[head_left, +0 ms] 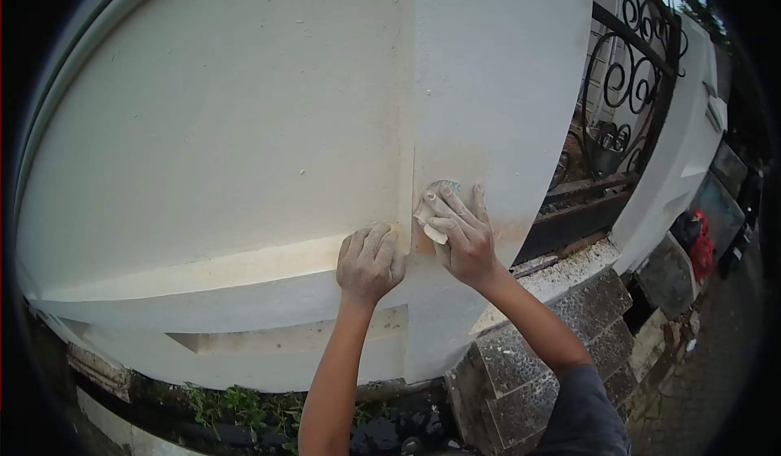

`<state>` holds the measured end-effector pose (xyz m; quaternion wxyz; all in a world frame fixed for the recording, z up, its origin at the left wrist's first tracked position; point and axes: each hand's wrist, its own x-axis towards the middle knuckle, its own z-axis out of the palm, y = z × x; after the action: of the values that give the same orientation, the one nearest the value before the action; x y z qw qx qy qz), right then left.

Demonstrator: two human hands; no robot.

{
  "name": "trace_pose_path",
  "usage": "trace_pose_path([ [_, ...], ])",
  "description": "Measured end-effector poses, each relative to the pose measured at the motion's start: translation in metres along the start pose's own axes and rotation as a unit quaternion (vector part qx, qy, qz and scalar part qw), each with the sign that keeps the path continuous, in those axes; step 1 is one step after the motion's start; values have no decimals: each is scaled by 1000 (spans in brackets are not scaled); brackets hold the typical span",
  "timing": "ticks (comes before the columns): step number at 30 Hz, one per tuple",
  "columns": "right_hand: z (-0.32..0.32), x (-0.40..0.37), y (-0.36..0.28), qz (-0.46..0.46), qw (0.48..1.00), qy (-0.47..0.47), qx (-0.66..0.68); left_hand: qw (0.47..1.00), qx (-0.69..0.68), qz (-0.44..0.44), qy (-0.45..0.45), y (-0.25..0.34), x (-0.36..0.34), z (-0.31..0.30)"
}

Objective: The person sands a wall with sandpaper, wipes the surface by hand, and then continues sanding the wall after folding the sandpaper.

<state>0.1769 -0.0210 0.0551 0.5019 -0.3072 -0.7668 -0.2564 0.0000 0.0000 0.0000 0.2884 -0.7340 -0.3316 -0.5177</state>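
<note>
My right hand (460,232), coated in pale dust, presses a folded piece of sandpaper (436,234) against the white pillar (496,90). Printed marks show on the paper's back near the fingertips. A brownish worn patch surrounds this spot on the pillar. Just to the left, my left hand (372,265) is closed with its knuckles up, resting at the inner corner where the wall's ledge (244,275) meets the pillar. It is dusty too, and its curled fingers hide whatever they may hold. The cream wall panel (228,130) carries small bumps and specks.
Right of the pillar stands a black wrought-iron fence (630,65). Speckled stone steps (529,366) lie below it. Green plants (244,407) grow in a dark ditch under the wall. A red bag (701,248) sits by slabs at the far right.
</note>
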Motion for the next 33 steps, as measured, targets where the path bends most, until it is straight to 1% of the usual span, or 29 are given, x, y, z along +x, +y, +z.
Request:
trace_pose_path([
  [2, 0, 7, 11, -19, 999, -7, -34, 1000, -7, 3, 5, -1, 1, 7],
  [3, -13, 33, 8, -30, 998, 33, -37, 1000, -15, -8, 16, 5, 12, 0],
  [5, -11, 62, 2, 0, 994, 104, -22, 999, -37, -28, -20, 6, 10, -7],
  [6, -5, 51, -7, 27, 994, 101, -15, 998, -45, -41, -18, 11, 10, -13],
  [8, 13, -19, -9, 28, 998, 46, -13, 996, -62, -60, 2, 19, 21, -14],
  [9, 19, -47, -6, 26, 999, 19, -12, 997, -64, -40, 14, 23, 29, -13],
  [11, 14, -69, 8, -7, 999, -7, -42, 997, -64, -1, 45, 28, 44, -7],
  [12, 12, -72, 11, -20, 998, -21, -56, 997, -72, -11, 29, 31, 47, -2],
  [15, -19, 3, 21, -20, 995, 39, -87, 999, -31, -22, -5, 35, 46, 9],
  [18, -20, 11, 21, 4, 996, 68, -61, 999, -23, -23, -10, 34, 43, 13],
  [19, -17, -9, 20, 2, 998, 26, -60, 999, -24, -22, -9, 34, 43, 12],
  [21, -2, -79, 19, -1, 997, -57, -51, 999, -24, -20, -11, 34, 43, 9],
  [22, -5, -91, 20, -20, 993, -94, -67, 999, -23, -23, -12, 37, 37, 8],
  [23, -9, -93, 30, -43, 992, -92, -78, 1000, -19, -23, -10, 38, 36, 9],
  [25, -25, -53, 46, -89, 988, -78, -99, 1000, -8, -14, 4, 33, 45, 14],
  [27, -48, 11, 53, -44, 993, 21, -112, 1000, -5, -11, 6, 34, 42, 14],
  [30, -37, 0, 49, -17, 998, 46, -46, 1000, 0, -15, 24, 35, 43, 15],
  [32, -16, -70, 44, -17, 998, -31, -45, 1000, 7, -10, 19, 35, 42, 16],
  [33, -16, -81, 37, -19, 996, -69, -45, 1000, 13, -7, 19, 34, 42, 16],
])
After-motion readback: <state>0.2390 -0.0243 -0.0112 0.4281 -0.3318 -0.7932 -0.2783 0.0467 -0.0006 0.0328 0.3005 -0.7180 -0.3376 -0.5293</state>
